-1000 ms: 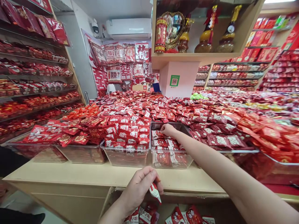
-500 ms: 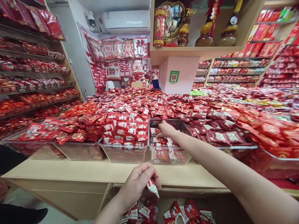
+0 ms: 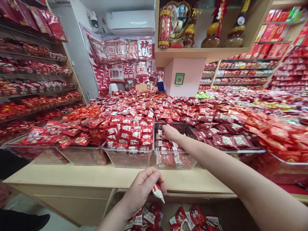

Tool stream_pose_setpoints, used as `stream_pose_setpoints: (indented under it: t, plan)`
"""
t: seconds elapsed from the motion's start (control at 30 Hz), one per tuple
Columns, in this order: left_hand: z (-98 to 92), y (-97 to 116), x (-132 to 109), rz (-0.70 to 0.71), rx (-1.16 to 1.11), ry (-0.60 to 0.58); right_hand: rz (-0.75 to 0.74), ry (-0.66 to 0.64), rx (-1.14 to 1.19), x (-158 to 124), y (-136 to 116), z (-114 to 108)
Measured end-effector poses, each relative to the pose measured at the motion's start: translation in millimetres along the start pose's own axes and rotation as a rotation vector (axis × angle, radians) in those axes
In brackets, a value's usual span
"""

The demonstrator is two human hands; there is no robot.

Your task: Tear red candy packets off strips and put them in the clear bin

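Observation:
My left hand is closed around a small red-and-white candy packet, whose white end sticks out below the fingers. It hovers above an open cardboard box with loose red-and-white packets inside. My right hand reaches into a clear plastic bin, part filled with similar packets in rows. Its fingers are pinched on a packet at the bin's left side; the hand partly hides that grip.
Clear bins heaped with red packets stand either side, among them a full bin on the left and dark red packets on the right. A wooden counter edge runs before them. A cabinet overhangs behind. A dark shoe shows at lower left.
My right hand has shifted slightly left and down in the bin, and a packet now shows upright at its fingertips. The left hand has stayed almost still with its packet.

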State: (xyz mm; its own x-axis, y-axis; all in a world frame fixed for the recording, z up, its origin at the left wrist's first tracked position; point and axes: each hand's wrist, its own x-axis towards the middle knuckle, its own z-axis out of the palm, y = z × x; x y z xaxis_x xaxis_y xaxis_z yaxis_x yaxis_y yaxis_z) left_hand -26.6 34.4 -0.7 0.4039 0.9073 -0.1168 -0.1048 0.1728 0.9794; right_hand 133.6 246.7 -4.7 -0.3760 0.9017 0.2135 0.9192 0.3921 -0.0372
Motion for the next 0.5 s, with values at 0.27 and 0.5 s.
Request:
stream_pose_setpoints:
  t: [0.27, 0.5]
  plan:
    - [0.1, -0.1, 1.1, 0.020, 0.014, -0.005, -0.039, -0.012, -0.034, 1.3, 0.6, 3.5]
    - [0.8, 0.4, -0.4, 0.009, 0.016, -0.004, -0.108, 0.001, -0.062, 0.3, -4.6, -0.5]
